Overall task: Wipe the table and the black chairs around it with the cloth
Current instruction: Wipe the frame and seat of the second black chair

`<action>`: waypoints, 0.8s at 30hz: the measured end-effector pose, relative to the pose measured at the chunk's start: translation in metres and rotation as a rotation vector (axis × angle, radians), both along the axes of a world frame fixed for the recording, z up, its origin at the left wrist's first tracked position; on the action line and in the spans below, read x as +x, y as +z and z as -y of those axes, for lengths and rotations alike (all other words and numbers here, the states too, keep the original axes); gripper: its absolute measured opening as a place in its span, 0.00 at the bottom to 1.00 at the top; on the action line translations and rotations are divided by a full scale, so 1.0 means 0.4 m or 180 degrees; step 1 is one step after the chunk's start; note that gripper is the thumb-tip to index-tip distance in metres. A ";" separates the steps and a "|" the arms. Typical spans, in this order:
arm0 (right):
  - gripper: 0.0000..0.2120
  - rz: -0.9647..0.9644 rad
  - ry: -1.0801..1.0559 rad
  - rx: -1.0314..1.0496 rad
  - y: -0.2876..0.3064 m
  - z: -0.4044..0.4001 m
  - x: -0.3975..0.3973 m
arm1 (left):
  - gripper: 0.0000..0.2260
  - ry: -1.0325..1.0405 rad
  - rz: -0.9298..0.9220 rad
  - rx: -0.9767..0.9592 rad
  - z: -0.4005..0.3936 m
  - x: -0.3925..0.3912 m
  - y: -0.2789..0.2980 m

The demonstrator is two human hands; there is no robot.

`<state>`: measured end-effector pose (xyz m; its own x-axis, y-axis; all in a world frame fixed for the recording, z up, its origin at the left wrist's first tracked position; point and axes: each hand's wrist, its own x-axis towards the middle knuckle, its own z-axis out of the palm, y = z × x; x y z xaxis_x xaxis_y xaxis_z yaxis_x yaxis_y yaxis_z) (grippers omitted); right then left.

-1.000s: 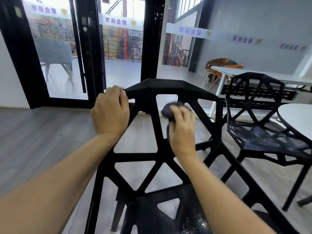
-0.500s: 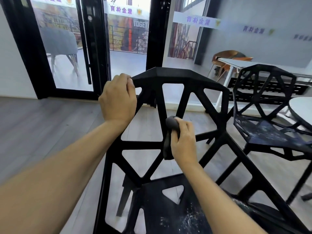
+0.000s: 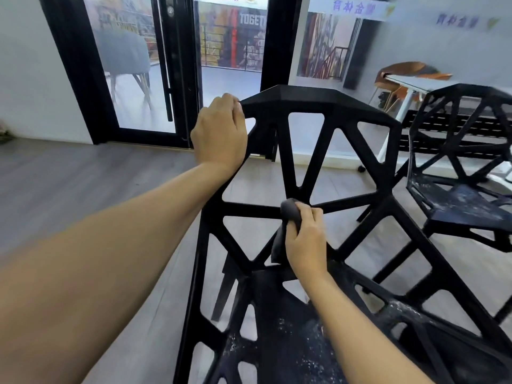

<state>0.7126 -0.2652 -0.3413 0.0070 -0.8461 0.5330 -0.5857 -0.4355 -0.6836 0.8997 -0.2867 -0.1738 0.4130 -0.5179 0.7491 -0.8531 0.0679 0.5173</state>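
A black lattice chair stands right in front of me, its backrest facing me and its dusty seat below. My left hand grips the top left corner of the backrest. My right hand holds a dark grey cloth wrapped over the middle joint of the backrest bars, low on the back. Part of the cloth hangs down beside my fingers.
A second black lattice chair with a dusty seat stands to the right. Behind it are a white table and an orange chair. Black-framed glass doors lie ahead, with grey wood floor on the left.
My right hand has slid the cloth down the backrest, from near the top bars to the middle joint. My left hand has kept its grip on the top corner.
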 end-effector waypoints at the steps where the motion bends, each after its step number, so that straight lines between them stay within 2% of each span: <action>1: 0.15 0.0064 0.0071 -0.0020 0.030 0.000 0.020 | 0.13 -0.0021 -0.0005 0.0022 0.001 0.000 0.001; 5: 0.16 -0.0198 0.0576 -0.0357 0.113 -0.037 0.164 | 0.12 -0.0028 0.0000 0.0129 -0.003 0.006 0.012; 8: 0.16 -0.0159 0.0835 -0.0512 0.122 -0.059 0.213 | 0.12 -0.0144 0.0037 0.0185 -0.004 0.010 0.013; 11: 0.15 -0.0172 0.0669 -0.0515 0.120 -0.050 0.206 | 0.12 -0.0352 -0.0062 0.0379 -0.008 0.023 0.022; 14: 0.12 -0.0267 0.0371 -0.0149 0.137 -0.029 0.211 | 0.14 -0.0950 -0.0410 0.0759 -0.043 0.038 0.051; 16: 0.11 -0.0366 0.0327 0.0015 0.146 -0.016 0.213 | 0.17 -0.1113 -0.0646 0.0915 -0.100 0.053 0.039; 18: 0.11 -0.0467 0.0387 0.0066 0.146 -0.013 0.205 | 0.20 -0.0926 -0.0889 0.1050 -0.197 0.067 -0.025; 21: 0.12 -0.0521 0.0456 0.0056 0.147 -0.025 0.201 | 0.17 -0.0646 -0.1331 0.1419 -0.382 0.070 -0.187; 24: 0.12 -0.0453 0.0462 0.0043 0.152 -0.039 0.199 | 0.10 -0.0891 -0.1890 0.1675 -0.542 0.025 -0.293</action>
